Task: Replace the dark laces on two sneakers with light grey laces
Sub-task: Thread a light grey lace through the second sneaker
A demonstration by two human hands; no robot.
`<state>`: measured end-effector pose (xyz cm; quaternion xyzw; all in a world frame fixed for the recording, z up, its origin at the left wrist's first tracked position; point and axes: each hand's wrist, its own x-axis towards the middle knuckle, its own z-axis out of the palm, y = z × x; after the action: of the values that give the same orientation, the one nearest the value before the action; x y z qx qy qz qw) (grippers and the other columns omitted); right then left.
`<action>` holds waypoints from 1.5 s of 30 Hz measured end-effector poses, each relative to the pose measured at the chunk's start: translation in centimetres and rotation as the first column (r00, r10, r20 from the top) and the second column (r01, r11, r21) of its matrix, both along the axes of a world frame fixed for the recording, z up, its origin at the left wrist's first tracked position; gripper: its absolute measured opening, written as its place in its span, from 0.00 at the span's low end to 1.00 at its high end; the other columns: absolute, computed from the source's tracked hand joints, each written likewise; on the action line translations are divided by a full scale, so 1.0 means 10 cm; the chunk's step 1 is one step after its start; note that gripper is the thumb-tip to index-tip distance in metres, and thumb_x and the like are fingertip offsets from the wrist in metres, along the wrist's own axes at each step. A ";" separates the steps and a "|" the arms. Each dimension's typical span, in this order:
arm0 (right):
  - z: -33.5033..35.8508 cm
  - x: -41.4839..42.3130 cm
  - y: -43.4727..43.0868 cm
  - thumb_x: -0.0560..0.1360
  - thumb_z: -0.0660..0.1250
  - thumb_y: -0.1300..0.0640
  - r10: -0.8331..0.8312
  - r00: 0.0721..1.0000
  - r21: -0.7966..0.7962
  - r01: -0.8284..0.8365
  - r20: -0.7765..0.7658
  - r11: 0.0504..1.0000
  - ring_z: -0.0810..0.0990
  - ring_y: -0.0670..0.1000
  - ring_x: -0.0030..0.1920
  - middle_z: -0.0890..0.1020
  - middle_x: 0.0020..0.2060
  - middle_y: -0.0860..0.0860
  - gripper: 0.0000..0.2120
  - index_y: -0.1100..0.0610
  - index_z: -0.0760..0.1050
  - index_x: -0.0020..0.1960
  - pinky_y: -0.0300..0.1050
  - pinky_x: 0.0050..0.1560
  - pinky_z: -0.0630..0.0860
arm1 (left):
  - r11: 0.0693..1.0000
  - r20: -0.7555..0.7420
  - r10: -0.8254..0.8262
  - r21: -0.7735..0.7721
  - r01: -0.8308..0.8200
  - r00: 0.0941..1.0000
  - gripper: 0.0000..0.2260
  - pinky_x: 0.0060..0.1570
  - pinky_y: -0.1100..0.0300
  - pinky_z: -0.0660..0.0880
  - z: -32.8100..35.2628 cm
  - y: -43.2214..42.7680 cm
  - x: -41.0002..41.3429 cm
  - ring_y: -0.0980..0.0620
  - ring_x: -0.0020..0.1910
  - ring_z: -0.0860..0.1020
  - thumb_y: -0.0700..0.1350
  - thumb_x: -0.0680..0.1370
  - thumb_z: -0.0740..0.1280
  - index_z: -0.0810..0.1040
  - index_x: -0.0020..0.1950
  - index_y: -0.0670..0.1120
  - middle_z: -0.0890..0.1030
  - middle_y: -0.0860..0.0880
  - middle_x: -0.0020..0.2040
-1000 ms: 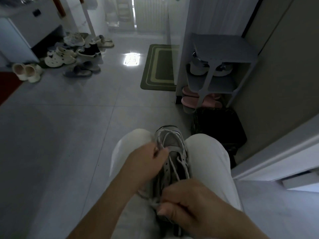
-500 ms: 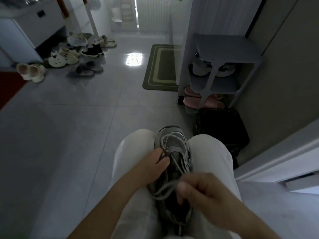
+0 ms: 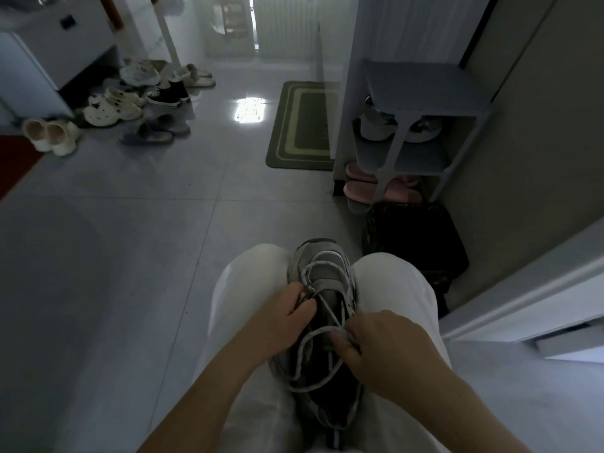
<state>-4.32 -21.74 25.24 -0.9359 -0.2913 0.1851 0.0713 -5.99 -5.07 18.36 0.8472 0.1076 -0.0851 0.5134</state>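
Left hand (image 3: 281,318), right hand (image 3: 389,351), each tight on light grey lace (image 3: 327,309) over sneaker (image 3: 327,253); pink slippers (image 3: 359,194) in shoe rack (image 3: 425,86)

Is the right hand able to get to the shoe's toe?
Probably yes: the toe sticks out just beyond the right hand, with only loose lace lying between them.

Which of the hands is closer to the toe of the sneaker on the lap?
Left. The left hand pinches the light grey lace by the front eyelets, just behind the sneaker toe. The right hand holds the lace farther back, near the shoe's opening.
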 end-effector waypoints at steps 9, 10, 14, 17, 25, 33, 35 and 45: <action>0.30 -0.20 -0.12 0.67 0.53 0.41 0.144 0.981 0.031 -0.149 0.131 0.988 0.62 0.49 0.25 0.57 0.21 0.46 0.15 0.50 0.58 0.30 0.35 0.26 0.48 | 0.997 0.058 0.015 0.069 -0.019 0.998 0.09 0.36 0.52 0.66 -0.03 -0.07 0.03 0.51 0.34 0.66 0.49 0.75 0.56 0.66 0.40 0.44 0.70 0.43 0.35; 0.30 -0.22 -0.13 0.65 0.53 0.41 0.163 0.979 0.035 -0.168 0.119 0.985 0.64 0.50 0.25 0.61 0.21 0.46 0.13 0.50 0.60 0.31 0.34 0.27 0.47 | 0.997 0.062 0.012 0.078 -0.017 0.998 0.11 0.38 0.49 0.68 -0.03 -0.08 0.03 0.49 0.35 0.68 0.50 0.74 0.55 0.67 0.42 0.42 0.72 0.41 0.37; 0.32 -0.27 -0.14 0.60 0.53 0.40 0.198 0.974 -0.002 -0.199 0.106 0.980 0.69 0.47 0.17 0.69 0.17 0.47 0.16 0.50 0.69 0.23 0.33 0.31 0.38 | 0.996 0.059 0.004 0.088 -0.009 0.998 0.13 0.40 0.47 0.70 -0.04 -0.11 0.04 0.50 0.35 0.67 0.50 0.72 0.53 0.68 0.44 0.41 0.73 0.39 0.39; 0.26 -0.27 -0.08 0.68 0.56 0.43 0.253 0.959 0.017 -0.257 0.125 0.966 0.67 0.51 0.23 0.76 0.24 0.46 0.14 0.49 0.72 0.29 0.37 0.24 0.50 | 0.999 0.042 0.035 0.040 -0.036 0.999 0.09 0.37 0.52 0.66 -0.03 -0.10 0.09 0.51 0.34 0.65 0.50 0.72 0.55 0.65 0.40 0.44 0.70 0.43 0.35; 0.31 0.08 -0.19 0.55 0.61 0.24 0.057 0.976 0.491 0.056 -0.212 0.869 0.78 0.37 0.43 0.80 0.40 0.35 0.43 0.37 0.63 0.67 0.33 0.45 0.73 | 0.945 0.077 0.216 -0.268 -0.189 0.973 0.12 0.28 0.63 0.61 0.52 -0.09 0.14 0.56 0.26 0.64 0.49 0.76 0.56 0.71 0.34 0.49 0.67 0.54 0.26; 0.36 0.44 0.13 0.71 0.69 0.52 -0.028 0.965 0.910 0.256 -0.262 0.326 0.80 0.51 0.37 0.82 0.33 0.55 0.06 0.47 0.83 0.39 0.45 0.44 0.78 | 0.857 0.136 -0.015 -0.509 0.083 0.991 0.13 0.25 0.62 0.62 1.12 -0.25 0.05 0.53 0.26 0.66 0.41 0.82 0.55 0.72 0.40 0.40 0.74 0.51 0.28; 0.44 0.47 0.15 0.71 0.70 0.56 -0.030 0.970 0.924 0.238 -0.241 0.301 0.78 0.52 0.33 0.80 0.31 0.55 0.05 0.54 0.83 0.37 0.43 0.39 0.76 | 0.885 0.190 0.011 -0.459 0.079 0.982 0.13 0.30 0.61 0.73 1.11 -0.22 0.05 0.50 0.31 0.75 0.41 0.82 0.55 0.77 0.42 0.43 0.80 0.50 0.33; 0.77 0.60 0.12 0.76 0.65 0.62 -0.170 0.951 0.921 0.294 -0.257 0.256 0.81 0.44 0.32 0.84 0.35 0.50 0.05 0.59 0.80 0.47 0.35 0.35 0.76 | 0.901 0.284 -0.146 -0.358 0.246 0.948 0.09 0.35 0.66 0.72 1.30 -0.18 -0.17 0.56 0.31 0.76 0.42 0.78 0.61 0.80 0.44 0.45 0.79 0.52 0.31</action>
<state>1.69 -20.52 32.97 -0.7307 -0.1987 0.0125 0.6530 -7.71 -6.87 31.40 0.7387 -0.0636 -0.0486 0.6693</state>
